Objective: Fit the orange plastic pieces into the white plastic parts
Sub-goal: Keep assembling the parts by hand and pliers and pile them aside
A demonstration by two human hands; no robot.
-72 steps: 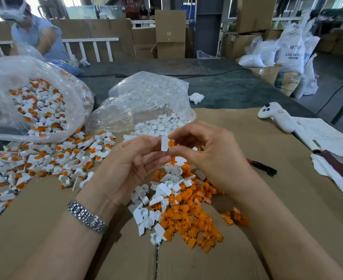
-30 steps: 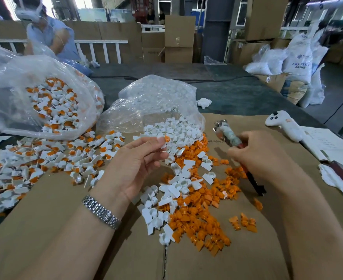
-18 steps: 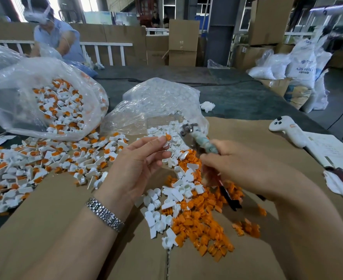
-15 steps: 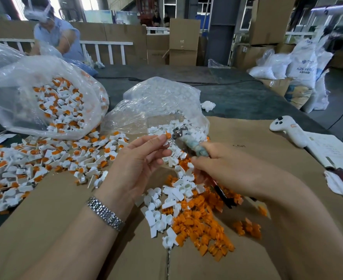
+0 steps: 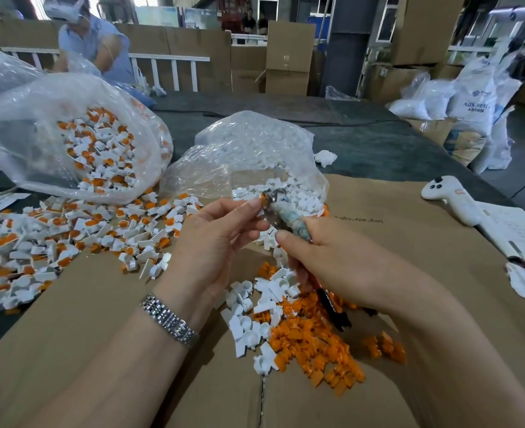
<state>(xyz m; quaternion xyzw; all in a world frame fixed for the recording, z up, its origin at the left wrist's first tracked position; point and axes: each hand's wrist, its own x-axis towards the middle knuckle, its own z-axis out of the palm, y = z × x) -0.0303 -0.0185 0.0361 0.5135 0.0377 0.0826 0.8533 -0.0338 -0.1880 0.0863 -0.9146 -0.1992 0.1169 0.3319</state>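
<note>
Pressing step in hand, by appearance: left hand (image 5: 221, 233) pinches one small assembly (image 5: 262, 201), white with orange showing, at its fingertips; right hand (image 5: 326, 257) grips pliers (image 5: 281, 211), handles running back under the palm, metal nose right at the piece. Whether the nose already clamps it cannot be told. Loose orange pieces (image 5: 317, 341) and white parts (image 5: 255, 307) lie heaped on cardboard (image 5: 409, 242) below the hands. Finished units (image 5: 69, 230) spread to the left. Next move likely calls for a squeeze to seat the orange insert, piece held steady.
</note>
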